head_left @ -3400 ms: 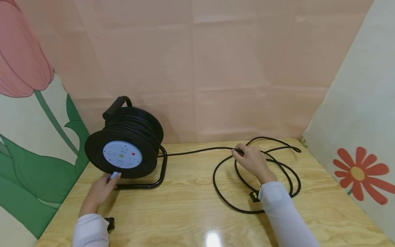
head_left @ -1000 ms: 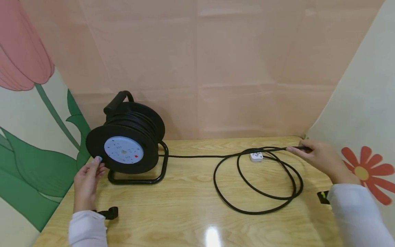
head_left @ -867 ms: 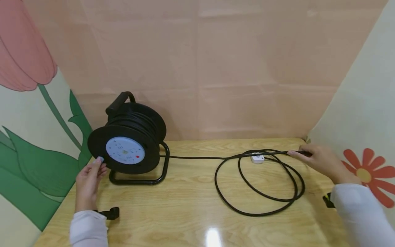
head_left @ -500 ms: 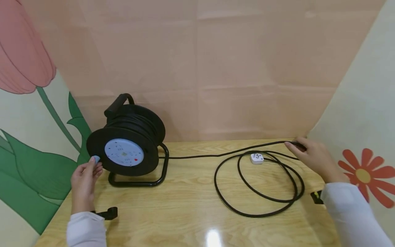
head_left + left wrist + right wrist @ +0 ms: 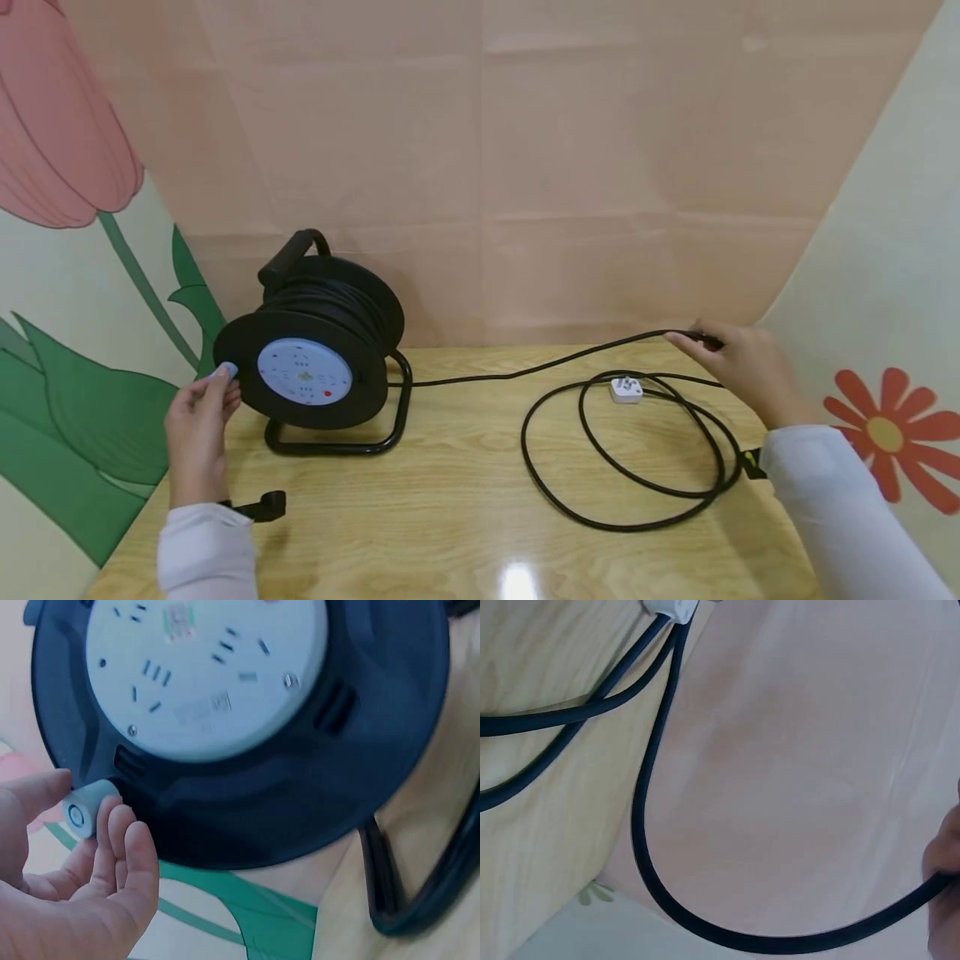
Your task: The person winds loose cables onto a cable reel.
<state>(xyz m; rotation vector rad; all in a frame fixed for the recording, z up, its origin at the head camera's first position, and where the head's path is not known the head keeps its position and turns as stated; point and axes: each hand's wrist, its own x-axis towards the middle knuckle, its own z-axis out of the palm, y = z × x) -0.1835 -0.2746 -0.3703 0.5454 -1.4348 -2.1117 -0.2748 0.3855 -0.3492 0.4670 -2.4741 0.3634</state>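
Glossy wooden table (image 5: 465, 500), black plastic reel (image 5: 360, 392)

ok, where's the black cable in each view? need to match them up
Head: black cable runs from the reel across the table to the right hand, loops lying right of centre.
Left wrist: not in it; only the reel face and knob.
Right wrist: curves from upper left down to the right edge.
Shared landmark: white plug, at top left in right wrist.

Probably staged recording booth: wooden table (image 5: 450, 517) boxed in by flower-painted paper backdrop (image 5: 525, 167)
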